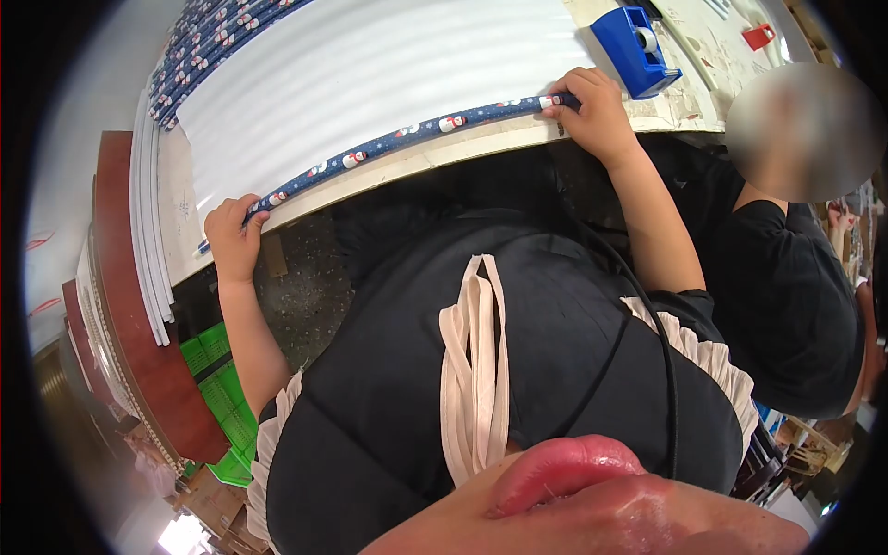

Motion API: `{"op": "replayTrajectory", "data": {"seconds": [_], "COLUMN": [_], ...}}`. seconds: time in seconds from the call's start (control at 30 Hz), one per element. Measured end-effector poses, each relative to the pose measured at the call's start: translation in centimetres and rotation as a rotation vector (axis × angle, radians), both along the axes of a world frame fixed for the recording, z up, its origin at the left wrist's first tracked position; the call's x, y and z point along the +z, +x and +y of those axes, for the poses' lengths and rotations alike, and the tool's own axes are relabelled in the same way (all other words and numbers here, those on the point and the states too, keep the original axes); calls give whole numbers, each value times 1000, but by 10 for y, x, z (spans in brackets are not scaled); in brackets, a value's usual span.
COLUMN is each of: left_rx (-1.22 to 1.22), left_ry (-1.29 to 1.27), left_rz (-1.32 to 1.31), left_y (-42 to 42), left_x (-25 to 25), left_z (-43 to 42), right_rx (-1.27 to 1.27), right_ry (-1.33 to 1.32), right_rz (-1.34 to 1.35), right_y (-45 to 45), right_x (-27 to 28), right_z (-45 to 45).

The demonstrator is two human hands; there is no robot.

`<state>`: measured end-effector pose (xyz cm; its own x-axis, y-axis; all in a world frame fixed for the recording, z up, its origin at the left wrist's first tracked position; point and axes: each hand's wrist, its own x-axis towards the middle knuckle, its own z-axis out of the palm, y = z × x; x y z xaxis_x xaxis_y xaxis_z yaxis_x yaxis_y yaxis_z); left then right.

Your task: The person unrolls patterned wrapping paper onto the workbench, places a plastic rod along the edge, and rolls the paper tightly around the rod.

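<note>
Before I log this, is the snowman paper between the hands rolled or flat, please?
Rolled: the snowman paper forms a narrow tube.

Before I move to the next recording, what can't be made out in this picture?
All in the head view:
Left end of the snowman roll: covered by the left hand.
Far edge of the white sheet: cut off by the top edge.
Stacked rolls: cut off by the same edge.
Area above the other person's sleeve: hidden by a round blur.
Small item beside the left hand: too small to identify.
</note>
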<state>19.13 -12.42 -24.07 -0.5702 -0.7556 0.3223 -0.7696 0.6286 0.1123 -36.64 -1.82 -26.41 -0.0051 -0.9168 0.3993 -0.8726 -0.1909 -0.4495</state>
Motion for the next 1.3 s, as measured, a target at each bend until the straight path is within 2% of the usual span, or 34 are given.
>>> {"op": "replayTrajectory", "data": {"seconds": [0.1, 0.17, 0.33, 0.43, 0.5, 0.53, 0.6, 0.7, 1.0, 1.17, 1.3], "left_rx": [3, -10, -5, -24, -7, -5, 32, 11, -14, -50, -41], "left_ry": [-20, -25, -45, 51, 243, 243, 430, 505, 281, 137, 102], "left_rz": [-38, -35, -36, 85, 188, 188, 199, 169, -29, -12, -37], "left_y": [0, 2, 3, 5, 7, 7, 8, 7, -14, -15, -12], "left_x": [1, -1, -6, -12, -12, -9, -3, 4, 25, 17, 13], "left_z": [0, -2, -3, -9, -11, -12, -15, -19, -9, -6, -5], "right_rx": [0, -30, 28, 29, 13, 10, 10, -3, 20, 77, 94], "right_ry": [-102, -178, -151, -125, -107, -60, -14, 65, 6, -113, -113], "right_rz": [24, 138, 155, 108, 48, 11, -27, -77, -38, 160, 194], "right_y": [7, 11, 4, 3, 2, 0, -2, -2, 1, 1, 2], "right_x": [-2, 2, 0, 3, 4, 5, 5, 9, 10, 9, 11], "right_z": [3, 5, -1, -2, -3, -3, -4, -6, -1, -1, -3]}}
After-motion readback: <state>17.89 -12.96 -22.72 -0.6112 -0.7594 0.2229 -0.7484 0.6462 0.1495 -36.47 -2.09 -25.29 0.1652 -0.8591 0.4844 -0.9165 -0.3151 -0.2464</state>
